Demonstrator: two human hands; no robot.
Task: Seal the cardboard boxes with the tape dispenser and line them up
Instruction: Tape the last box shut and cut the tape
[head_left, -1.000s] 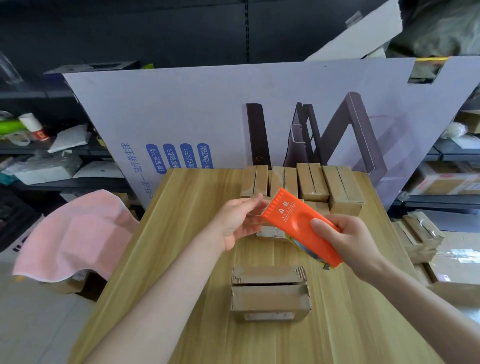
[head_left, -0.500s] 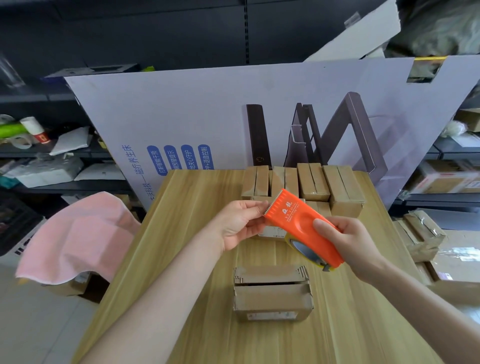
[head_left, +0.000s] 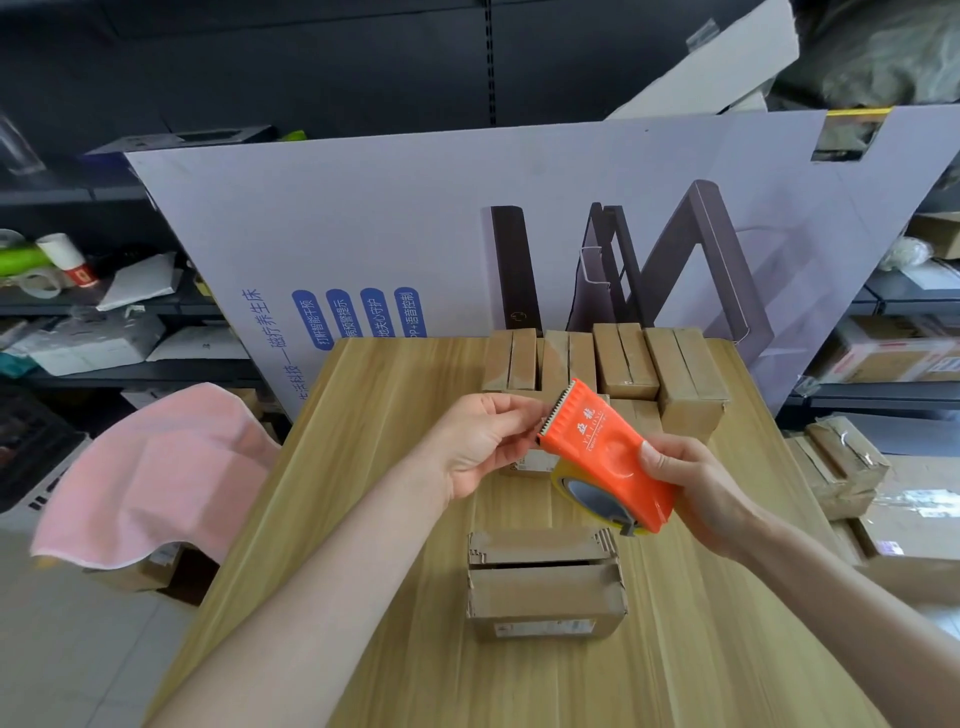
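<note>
At mid-frame the right hand (head_left: 706, 493) grips the orange tape dispenser (head_left: 602, 447) above the wooden table (head_left: 363, 519), while the left hand (head_left: 483, 441) pinches the barely visible clear tape end (head_left: 537, 423) at its toothed edge. Both partly hide a small box (head_left: 524, 467) behind them. The unsealed cardboard box (head_left: 545, 597) sits at lower centre, a row of boxes (head_left: 623, 358) lines the far edge before a printed panel (head_left: 415, 218), and a pink cloth (head_left: 156, 467) lies left.
</note>
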